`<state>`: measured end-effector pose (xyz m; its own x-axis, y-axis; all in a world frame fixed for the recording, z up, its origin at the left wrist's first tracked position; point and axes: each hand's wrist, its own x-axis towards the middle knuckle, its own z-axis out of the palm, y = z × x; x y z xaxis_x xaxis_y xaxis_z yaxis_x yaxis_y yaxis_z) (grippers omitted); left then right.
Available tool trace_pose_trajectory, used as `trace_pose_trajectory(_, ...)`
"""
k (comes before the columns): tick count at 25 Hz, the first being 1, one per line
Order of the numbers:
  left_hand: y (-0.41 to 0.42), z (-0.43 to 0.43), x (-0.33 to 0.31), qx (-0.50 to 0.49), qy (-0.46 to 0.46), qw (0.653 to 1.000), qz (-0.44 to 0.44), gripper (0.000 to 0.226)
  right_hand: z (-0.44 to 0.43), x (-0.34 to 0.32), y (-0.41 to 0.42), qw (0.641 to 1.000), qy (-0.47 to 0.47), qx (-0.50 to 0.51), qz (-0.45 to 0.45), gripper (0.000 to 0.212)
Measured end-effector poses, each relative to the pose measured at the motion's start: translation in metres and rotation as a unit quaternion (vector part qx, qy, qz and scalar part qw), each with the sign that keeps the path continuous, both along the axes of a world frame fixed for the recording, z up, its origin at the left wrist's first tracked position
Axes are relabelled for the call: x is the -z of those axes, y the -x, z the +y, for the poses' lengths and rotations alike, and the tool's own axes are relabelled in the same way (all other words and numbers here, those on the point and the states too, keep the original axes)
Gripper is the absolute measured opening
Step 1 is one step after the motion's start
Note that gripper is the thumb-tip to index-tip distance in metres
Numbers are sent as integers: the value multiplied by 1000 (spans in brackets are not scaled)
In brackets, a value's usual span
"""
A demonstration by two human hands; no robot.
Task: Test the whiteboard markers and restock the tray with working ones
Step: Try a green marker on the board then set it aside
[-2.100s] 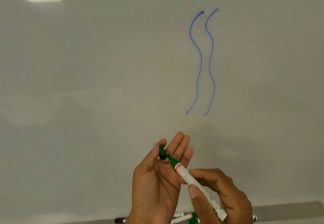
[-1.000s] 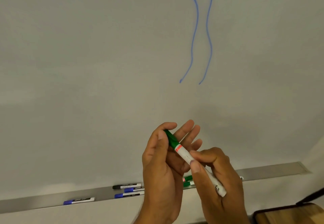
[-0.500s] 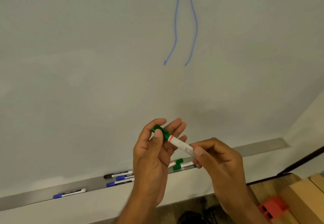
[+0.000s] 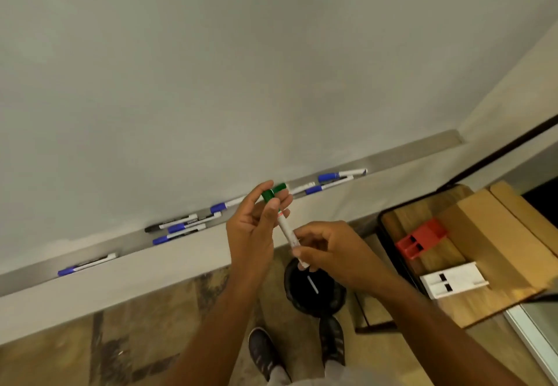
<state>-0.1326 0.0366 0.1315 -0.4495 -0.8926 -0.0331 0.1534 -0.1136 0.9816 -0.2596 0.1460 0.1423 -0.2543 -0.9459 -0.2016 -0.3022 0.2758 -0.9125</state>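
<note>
Above the bin (image 4: 314,292) | both hands' fingers (image 4: 273,207) pinching green marker (image 4: 279,219)

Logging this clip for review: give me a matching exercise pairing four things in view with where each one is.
Things:
1. green-capped marker
2. black-capped marker
3. red block
4. black bin

Places:
A. on the floor below the hands
B. lying in the whiteboard tray
C. held between the left hand and the right hand
D. on the wooden table at the right, beside a white block

Pairs: 1-C, 2-B, 3-D, 4-A
</note>
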Motion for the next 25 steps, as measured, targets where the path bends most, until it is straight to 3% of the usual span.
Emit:
trace_pose_trajectory(4, 1, 17, 90, 2, -27, 991, -130, 31, 19, 88, -6, 996, -80, 42, 26, 12)
trace_pose_trajectory(7, -3, 30, 154, 75, -8, 961, -267, 33, 40, 156, -15, 987, -139, 70, 33, 10)
trace_pose_trajectory(10, -6, 46, 214, 181, -1, 908, -378, 51, 60, 220, -25, 975, -196, 100, 11, 13)
trace_pose_trajectory(13, -7, 65, 266, 313, -9, 826, -469, 73, 77, 278, -35, 960, -247, 125, -40, 27)
trace_pose_trajectory(16, 0, 79, 317, 394, -39, 772, -497, 85, 83, 338, -36, 941, -317, 119, -21, 30)
trace_pose_trajectory(20, 2, 87, 377, 403, -4, 733, -548, 70, 75, 409, -10, 907, -397, 142, 16, 24)
trace_pose_trajectory(22, 1, 89, 397, 389, -3, 725, -568, 67, 69, 435, 2, 901, -412, 129, 39, 17)
trace_pose_trajectory(25, -2, 94, 416, 371, 9, 727, -577, 65, 59, 464, 9, 898, -425, 106, 48, 38)
